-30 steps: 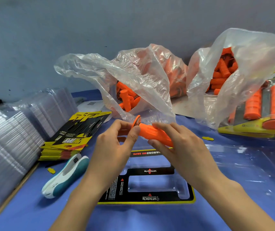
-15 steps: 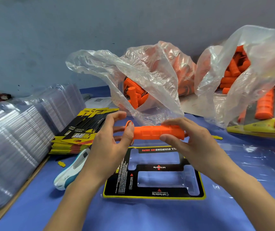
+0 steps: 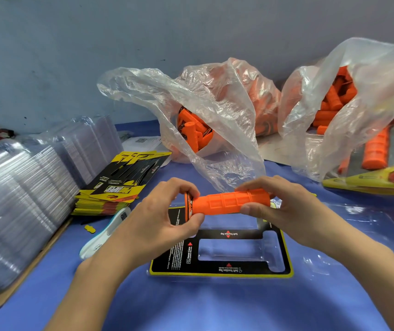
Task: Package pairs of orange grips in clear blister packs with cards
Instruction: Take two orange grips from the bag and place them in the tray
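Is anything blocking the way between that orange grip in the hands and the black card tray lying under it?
Nothing visible does. The orange grip, held at its ends by the left hand and right hand, hangs directly above the card tray, whose open cavities look empty.

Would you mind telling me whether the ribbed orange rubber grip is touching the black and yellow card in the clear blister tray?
Apart. The head view shows both hands holding the orange grip raised above the black and yellow card.
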